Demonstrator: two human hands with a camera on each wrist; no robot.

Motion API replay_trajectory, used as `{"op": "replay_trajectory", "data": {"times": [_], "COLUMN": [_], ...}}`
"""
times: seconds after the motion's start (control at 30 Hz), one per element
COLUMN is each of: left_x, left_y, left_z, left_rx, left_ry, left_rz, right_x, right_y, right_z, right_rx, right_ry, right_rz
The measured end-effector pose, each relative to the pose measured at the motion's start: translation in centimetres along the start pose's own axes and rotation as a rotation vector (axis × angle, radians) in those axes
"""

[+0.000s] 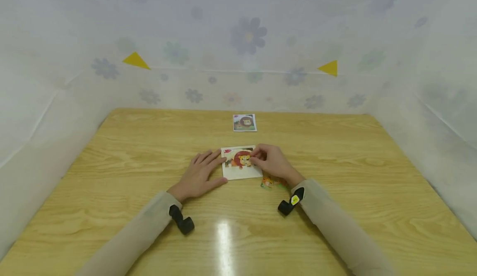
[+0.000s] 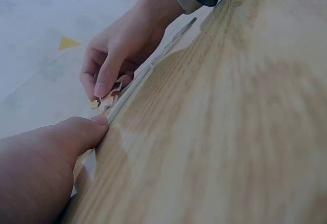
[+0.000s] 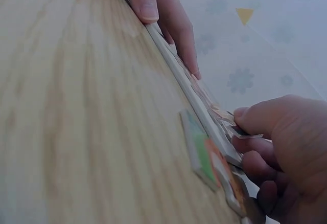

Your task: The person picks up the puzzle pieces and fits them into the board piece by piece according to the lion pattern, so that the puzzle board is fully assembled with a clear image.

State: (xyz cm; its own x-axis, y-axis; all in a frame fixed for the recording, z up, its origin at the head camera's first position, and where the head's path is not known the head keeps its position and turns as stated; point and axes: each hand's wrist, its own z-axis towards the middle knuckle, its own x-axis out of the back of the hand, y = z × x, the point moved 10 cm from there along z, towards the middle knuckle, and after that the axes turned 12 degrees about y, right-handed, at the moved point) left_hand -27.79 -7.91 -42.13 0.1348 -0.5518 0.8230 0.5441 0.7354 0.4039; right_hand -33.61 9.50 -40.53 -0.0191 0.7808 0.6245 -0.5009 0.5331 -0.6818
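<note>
A white puzzle board (image 1: 243,174) lies on the table, its upper part filled with joined pieces that show a lion with a reddish-brown mane. My left hand (image 1: 201,172) lies at the board's left edge with fingers spread and fairly straight, the thumb (image 2: 87,129) touching the near corner. With thumb and index finger, my right hand (image 1: 273,160) pinches a puzzle piece (image 3: 248,133) over the right side of the lion picture. Loose puzzle pieces (image 1: 267,182) lie below the right wrist; in the right wrist view one with green and orange (image 3: 204,157) shows beside the board edge.
Behind the board lies a small printed picture card (image 1: 244,123) of a lion. The wooden table (image 1: 149,135) extends to both sides. Pale flowered sheeting (image 1: 208,85) with two yellow triangles surrounds its back and sides.
</note>
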Motion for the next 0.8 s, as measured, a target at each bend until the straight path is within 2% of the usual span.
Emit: {"op": "replay_trajectory", "data": {"times": [0.17, 0.4, 0.8], "left_x": [0.05, -0.18, -0.22], "left_y": [-0.12, -0.26, -0.26], "left_z": [-0.09, -0.05, -0.06], "left_rx": [0.005, 0.009, -0.001], "left_ry": [-0.009, -0.013, -0.013], "left_rz": [0.005, 0.017, 0.021], "right_x": [-0.59, -0.93, -0.88], "right_y": [-0.08, 0.57, 0.27], "right_z": [0.22, 0.68, 0.85], "right_rx": [-0.048, -0.195, -0.189], "right_ry": [0.006, -0.025, -0.063], "right_rz": [-0.026, -0.054, -0.098]}}
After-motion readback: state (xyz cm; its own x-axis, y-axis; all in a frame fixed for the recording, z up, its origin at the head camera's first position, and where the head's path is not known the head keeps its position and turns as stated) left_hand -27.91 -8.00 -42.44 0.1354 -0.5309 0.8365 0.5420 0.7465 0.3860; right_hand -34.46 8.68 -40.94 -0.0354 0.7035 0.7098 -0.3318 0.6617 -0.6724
